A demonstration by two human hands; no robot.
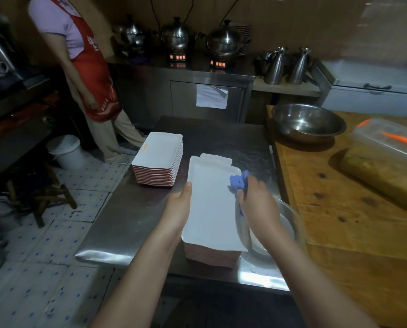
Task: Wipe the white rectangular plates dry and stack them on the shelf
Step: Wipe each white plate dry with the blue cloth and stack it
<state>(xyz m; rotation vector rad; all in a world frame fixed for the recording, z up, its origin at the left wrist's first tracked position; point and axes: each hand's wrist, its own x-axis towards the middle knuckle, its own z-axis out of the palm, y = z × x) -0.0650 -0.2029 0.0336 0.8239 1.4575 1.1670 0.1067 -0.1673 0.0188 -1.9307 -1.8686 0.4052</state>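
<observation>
A white rectangular plate (210,204) is held over a near stack of plates (210,256) on the steel table (131,216). My left hand (177,209) grips the plate's left edge, thumb on top. My right hand (259,204) holds a blue cloth (239,182) against the plate's right rim. A second stack of white plates (158,159) stands further back on the left of the table. Another plate with notched corners (215,159) peeks out behind the held one.
A person in a red apron (88,74) stands at the back left by a white bucket (66,151). A steel bowl (307,121) and a lidded plastic box (384,159) sit on the wooden counter (335,221) to the right. A glass bowl (285,223) lies behind my right wrist.
</observation>
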